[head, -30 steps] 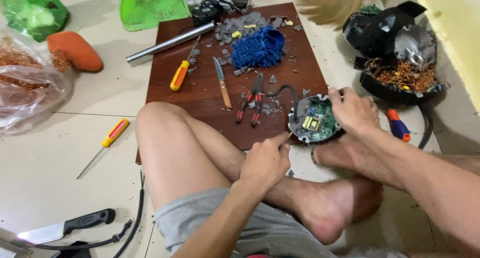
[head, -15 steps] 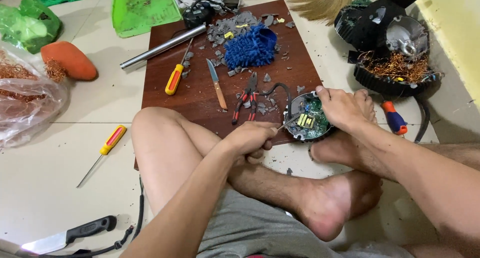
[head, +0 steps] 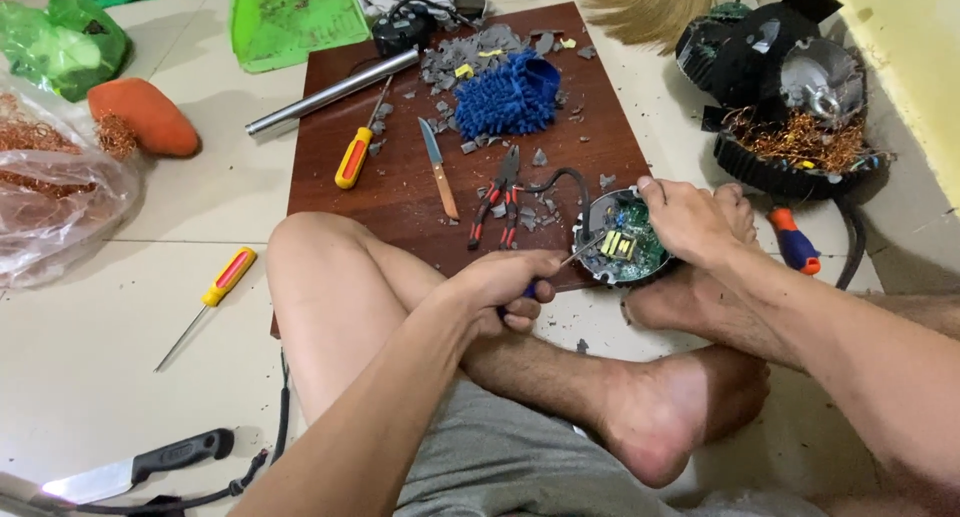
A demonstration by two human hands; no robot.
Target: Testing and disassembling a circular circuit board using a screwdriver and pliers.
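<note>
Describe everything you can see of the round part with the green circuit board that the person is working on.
The round part is a shallow grey casing that holds a green circuit board with a yellow component and small blue pieces. It lies flat at the right edge of the brown board, beside the person's foot. The right hand grips its far rim from above. The left hand holds a thin metal tool whose tip reaches into the casing. Grey fragments lie around it.

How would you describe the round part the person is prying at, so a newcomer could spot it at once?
Start at the dark red-brown board on the floor and go to its near right corner. There the right hand steadies a round grey casing while the left hand pokes a screwdriver into it. Unlike its neighbours, it holds a green circuit board.
</note>
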